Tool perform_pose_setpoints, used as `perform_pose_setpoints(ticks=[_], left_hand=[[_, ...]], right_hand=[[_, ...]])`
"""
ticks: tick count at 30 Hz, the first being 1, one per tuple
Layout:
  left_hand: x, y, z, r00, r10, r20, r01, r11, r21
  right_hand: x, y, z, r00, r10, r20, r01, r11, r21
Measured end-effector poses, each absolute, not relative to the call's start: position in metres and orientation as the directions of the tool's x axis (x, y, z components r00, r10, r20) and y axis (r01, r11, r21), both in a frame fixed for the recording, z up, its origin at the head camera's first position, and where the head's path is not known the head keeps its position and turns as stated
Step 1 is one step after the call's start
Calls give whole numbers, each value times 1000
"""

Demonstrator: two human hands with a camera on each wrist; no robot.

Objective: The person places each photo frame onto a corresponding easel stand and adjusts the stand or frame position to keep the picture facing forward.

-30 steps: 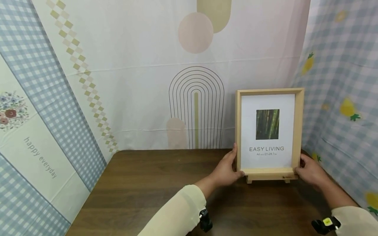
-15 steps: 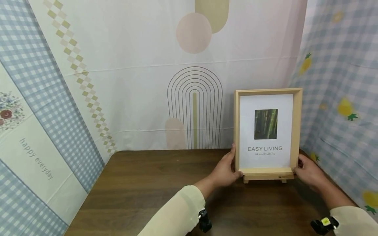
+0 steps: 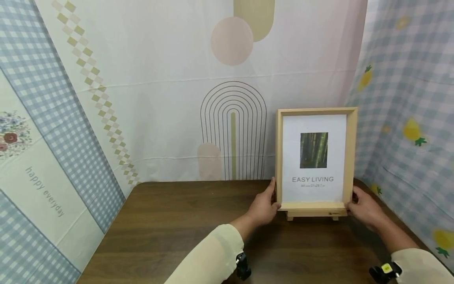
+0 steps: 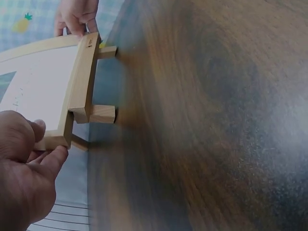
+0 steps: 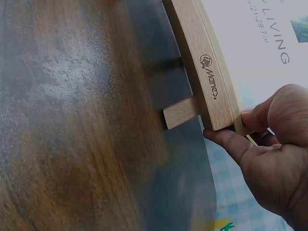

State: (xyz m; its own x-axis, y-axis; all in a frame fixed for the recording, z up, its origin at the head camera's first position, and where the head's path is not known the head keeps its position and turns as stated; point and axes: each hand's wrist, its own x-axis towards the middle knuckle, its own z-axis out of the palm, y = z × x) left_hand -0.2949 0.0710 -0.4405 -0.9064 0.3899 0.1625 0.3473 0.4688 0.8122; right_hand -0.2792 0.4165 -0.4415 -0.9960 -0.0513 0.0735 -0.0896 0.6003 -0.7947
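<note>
A light wooden picture frame (image 3: 317, 111) stands upright on a small wooden easel (image 3: 315, 213), right of centre in the head view. Behind its front is a white sheet with a bamboo picture and the words "EASY LIVING". My left hand (image 3: 261, 207) grips the frame's lower left corner, thumb in front and fingers round the side. At the lower right corner my right hand (image 3: 367, 209) holds it the same way. In the right wrist view, that hand's fingertips are right at the end of the easel's ledge (image 5: 209, 72), which bears a printed logo. Short easel feet (image 4: 103, 114) show in the left wrist view.
Everything stands on a dark brown wooden table (image 3: 170, 228). Behind hangs a pale cloth (image 3: 170, 118) with arches and circles. A blue checked cloth (image 3: 408, 157) with lemons and pineapples borders the table closely on the right; another checked cloth (image 3: 81, 130) hangs at left.
The frame and easel have shifted slightly left, with both hands moving along and keeping their grip at the lower corners. The head view has also turned a little.
</note>
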Motion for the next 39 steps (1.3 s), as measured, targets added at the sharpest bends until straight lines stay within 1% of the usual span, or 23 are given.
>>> perform_pose_setpoints(ticks=[10,14,17,24,32,39], left_hand=[[-296,69,-447,-938,317,138,292,514,807],[-294,73,-449,-949,305,86,231,484,844],[-294,75,-449,-951,303,67,212,478,852],[-294,76,-451,-943,328,54,164,320,933],[-296,74,-451,-926,376,48,171,302,938],[-298,73,-455,-931,361,57,164,273,948]], right_hand=[[-276,408,-445,-996,-71,60,-90,593,-800],[-275,407,-445,-996,-67,65,-92,594,-799],[-275,407,-444,-995,-71,69,-97,596,-797],[-276,406,-446,-994,-76,74,-105,601,-792],[-274,403,-444,-993,-89,83,-119,588,-800],[-274,402,-442,-991,-102,83,-128,591,-796]])
